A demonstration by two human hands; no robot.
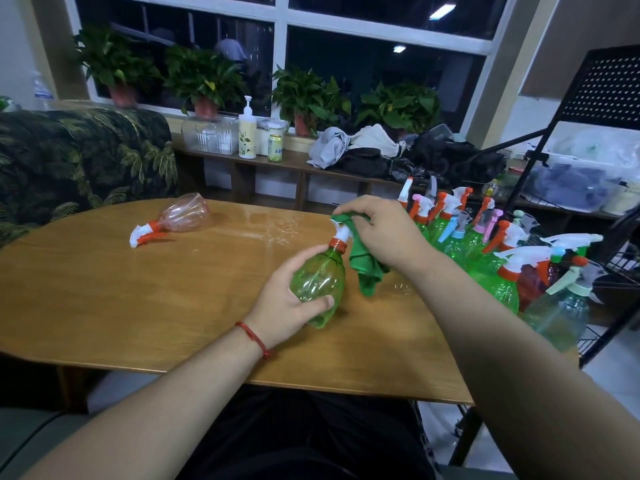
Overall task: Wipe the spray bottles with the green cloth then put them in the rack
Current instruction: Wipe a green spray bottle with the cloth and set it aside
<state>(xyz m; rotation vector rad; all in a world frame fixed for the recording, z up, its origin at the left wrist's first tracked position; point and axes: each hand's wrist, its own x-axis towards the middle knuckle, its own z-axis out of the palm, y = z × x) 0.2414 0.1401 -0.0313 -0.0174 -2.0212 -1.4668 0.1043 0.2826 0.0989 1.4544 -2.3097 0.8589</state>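
Left hand (pixel 287 308) (a red string (pixel 254 337) at its wrist) is curled round the belly of a green spray bottle (pixel 320 280), held tilted over the wooden table (pixel 138 299). Right hand (pixel 381 233) bunches the green cloth (pixel 365 268) against the bottle's white trigger head (pixel 341 233), the loose end hanging down. Off to the right, a crowd of spray bottles (pixel 485 247) stands by the black rack (pixel 609 265). Farther left, a clear bottle (pixel 183 213) lies on its side on the table.
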